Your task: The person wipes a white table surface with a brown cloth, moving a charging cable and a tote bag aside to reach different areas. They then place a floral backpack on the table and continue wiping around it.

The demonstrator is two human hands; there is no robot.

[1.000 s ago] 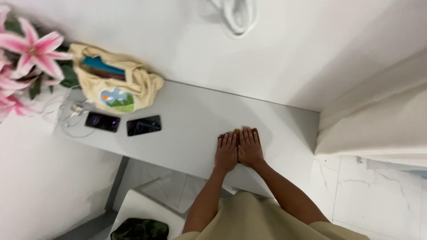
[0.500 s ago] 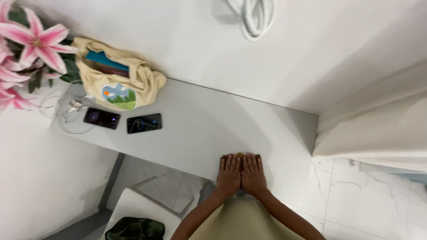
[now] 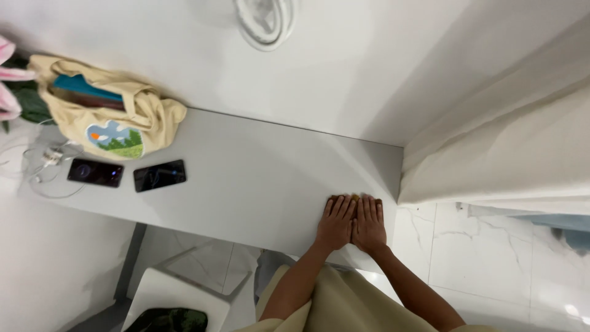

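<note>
My left hand and my right hand lie flat, palms down, side by side and touching, on the grey table near its front right corner. The fingers are straight and point away from me. A small yellowish bit shows at the fingertips; I cannot tell what it is. Neither hand grips anything that I can see.
A cream tote bag with books lies at the table's back left, two dark phones in front of it, and white cables and pink flowers further left. White fabric hangs right. A white stool stands below.
Both hands, still pressed together, have slid along the table toward its front right corner. The view has shifted with them.
</note>
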